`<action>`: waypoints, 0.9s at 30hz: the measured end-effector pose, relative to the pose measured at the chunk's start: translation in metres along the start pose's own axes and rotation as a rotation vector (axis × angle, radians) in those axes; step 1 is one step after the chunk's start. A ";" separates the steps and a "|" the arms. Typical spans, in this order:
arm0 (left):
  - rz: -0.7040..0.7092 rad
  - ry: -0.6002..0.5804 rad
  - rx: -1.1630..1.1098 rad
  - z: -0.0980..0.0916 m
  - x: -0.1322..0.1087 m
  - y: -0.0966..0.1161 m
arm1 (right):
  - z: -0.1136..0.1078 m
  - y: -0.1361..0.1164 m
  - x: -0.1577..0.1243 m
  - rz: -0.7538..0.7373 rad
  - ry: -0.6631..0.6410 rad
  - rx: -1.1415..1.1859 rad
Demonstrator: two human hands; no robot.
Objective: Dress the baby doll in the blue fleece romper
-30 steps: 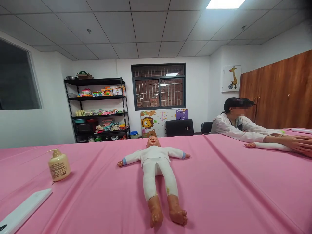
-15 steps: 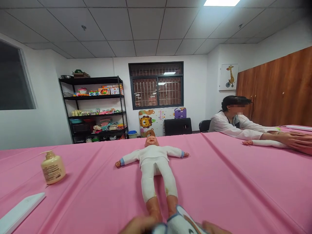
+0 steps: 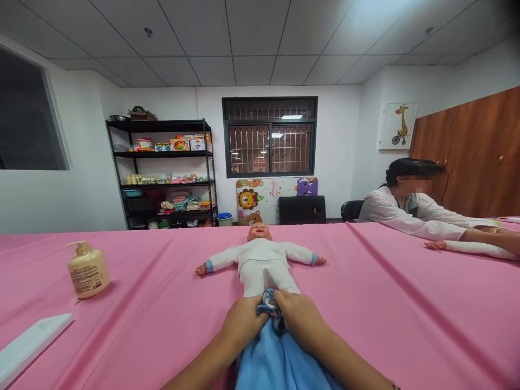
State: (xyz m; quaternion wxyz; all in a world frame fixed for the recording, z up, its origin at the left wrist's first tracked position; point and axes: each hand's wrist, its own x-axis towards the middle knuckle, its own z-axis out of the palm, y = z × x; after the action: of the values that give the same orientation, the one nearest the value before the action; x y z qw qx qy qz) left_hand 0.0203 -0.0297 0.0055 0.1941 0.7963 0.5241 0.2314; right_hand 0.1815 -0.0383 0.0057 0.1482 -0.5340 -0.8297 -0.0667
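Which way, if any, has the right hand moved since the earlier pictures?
Yes: the right hand has moved forward, away from the wearer, along the baby doll. Earlier it was at the bottom edge of the view near the doll's feet; now it is at the doll's thighs, on a blue cloth.

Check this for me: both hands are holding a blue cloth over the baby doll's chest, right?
Not quite. The head view shows the left hand and right hand holding the blue cloth over the baby doll's legs, not its chest.
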 end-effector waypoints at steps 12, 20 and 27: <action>0.046 0.153 -0.281 0.016 0.017 -0.034 | 0.032 0.015 0.026 -0.069 0.152 0.175; 0.060 0.085 -0.321 0.004 0.001 -0.022 | 0.028 0.016 0.001 -0.103 0.123 0.595; -0.145 0.027 -0.132 -0.002 -0.007 -0.019 | 0.024 0.010 -0.005 -0.154 -0.042 0.382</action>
State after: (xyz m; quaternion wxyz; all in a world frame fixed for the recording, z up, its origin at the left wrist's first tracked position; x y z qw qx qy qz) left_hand 0.0023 -0.0293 -0.0044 0.2552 0.7386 0.5666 0.2615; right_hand 0.1887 -0.0322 -0.0187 0.2242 -0.4323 -0.8685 0.0920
